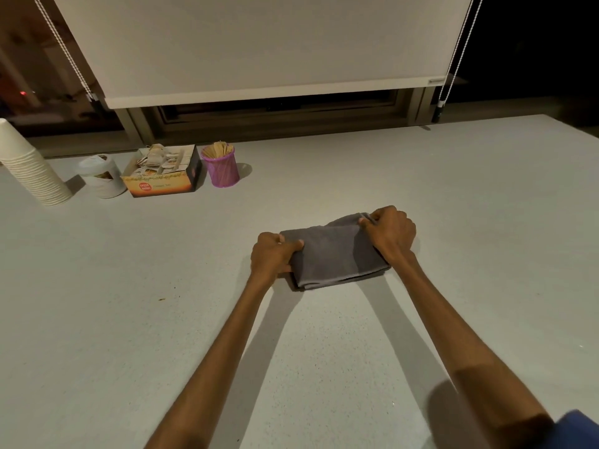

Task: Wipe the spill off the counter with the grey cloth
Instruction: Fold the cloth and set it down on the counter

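The grey cloth [334, 254] lies folded into a thick rectangle on the pale speckled counter [129, 319], a little right of centre. My left hand [274, 256] grips its left edge, thumb on top and fingers tucked under. My right hand [390, 233] pinches the far right corner of the cloth. A small brownish speck [161, 299] marks the counter to the left of the cloth; no larger spill shows.
Along the back left stand a stack of white paper cups [29, 166], a white lidded jar [102, 176], an open box of tea bags [162, 171] and a purple cup of wooden stirrers [221, 166]. A lowered roller blind [259, 43] and window frame run behind the counter.
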The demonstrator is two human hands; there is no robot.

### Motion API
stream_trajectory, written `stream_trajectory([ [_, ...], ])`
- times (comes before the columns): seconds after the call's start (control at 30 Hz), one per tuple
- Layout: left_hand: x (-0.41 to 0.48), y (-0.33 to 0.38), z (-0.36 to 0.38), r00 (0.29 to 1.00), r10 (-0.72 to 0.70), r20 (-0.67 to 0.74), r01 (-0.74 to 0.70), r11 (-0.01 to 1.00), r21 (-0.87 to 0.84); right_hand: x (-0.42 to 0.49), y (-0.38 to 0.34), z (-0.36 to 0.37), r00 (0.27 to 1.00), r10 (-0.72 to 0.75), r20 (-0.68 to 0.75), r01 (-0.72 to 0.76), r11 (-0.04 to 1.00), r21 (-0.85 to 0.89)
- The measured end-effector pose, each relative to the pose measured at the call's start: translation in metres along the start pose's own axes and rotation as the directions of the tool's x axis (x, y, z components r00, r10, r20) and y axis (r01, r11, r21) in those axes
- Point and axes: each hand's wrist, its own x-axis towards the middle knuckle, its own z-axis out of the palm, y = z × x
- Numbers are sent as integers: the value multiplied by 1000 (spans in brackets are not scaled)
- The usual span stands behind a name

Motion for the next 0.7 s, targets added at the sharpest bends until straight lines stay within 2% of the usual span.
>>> stream_trajectory([
  [0.03, -2, -7, 0, 997, 64, -42, -54, 978, 200, 1, 4, 2, 1000, 10, 21, -10, 1000, -12],
  [0.07, -3, -14, -1, 994, 93, -63, -68, 944, 323, 0, 8, 4, 999, 16, 40, -15, 1000, -19],
  [0.1, -4, -19, -1, 990, 118, -72, -82, 922, 378, -2, 12, 8, 998, 23, 58, -21, 1000, -21],
  [0.23, 5, -17, 0, 992, 99, -83, -58, 916, 397, -2, 19, 14, 981, 73, 179, -71, 997, -15],
  [0.4, 20, -11, 12, 987, 140, -81, -108, 943, 315, 8, 15, 12, 934, 144, 326, -185, 978, 99],
  [0.53, 21, -15, 25, 959, 267, -93, -254, 958, 131, 7, 17, 15, 955, 82, 283, -154, 957, 244],
  [0.7, 20, -11, 31, 878, 441, -185, -452, 892, -24, 1, 21, 16, 975, 31, 221, -119, 910, 398],
])
